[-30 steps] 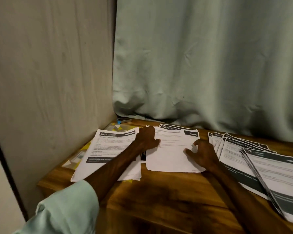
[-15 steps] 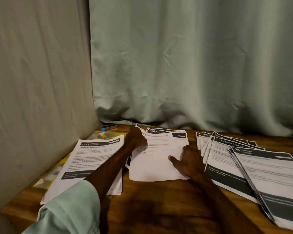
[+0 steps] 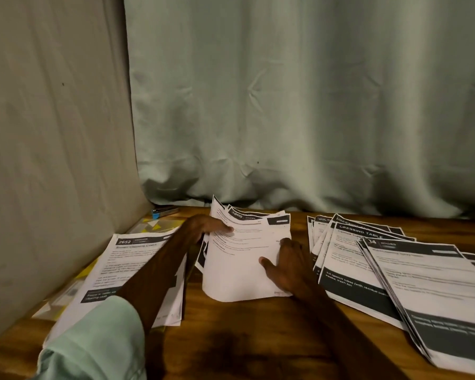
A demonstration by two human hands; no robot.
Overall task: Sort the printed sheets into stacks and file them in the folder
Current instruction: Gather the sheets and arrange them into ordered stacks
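Step in hand: squaring the middle stack [image 3: 242,264] of printed sheets, one of several piles sorted on the wooden table [image 3: 258,341].

Location: the middle stack lies between the left stack [image 3: 137,259], headed 2652, and the fanned right stacks [image 3: 373,264], apart from both.

Hand state:
- The left hand [image 3: 206,227] grips the far left edge of the middle stack, thumb on the top sheet, fingers curled behind. That corner is raised off the table.
- The right hand [image 3: 285,267] lies flat along the right edge, fingers fairly straight, thumb spread across the top sheet, pressing inward. The near edge of the stack bows upward between the two hands.

Orientation: the long axis of the middle stack runs from the person toward the curtain [image 3: 313,105]. The dark header bands sit at the far end, so the print reads upright to the person. The sheets within the stack are offset, with several header corners showing.

Next move, as judged: bring the edges flush, then carry the stack to the folder. The yellow patterned item [image 3: 159,224] under the left stack is probably that folder, though most of it is covered. Filing calls for clearing the left stack off it first. Loose sheets may slide if the grip is one-sided
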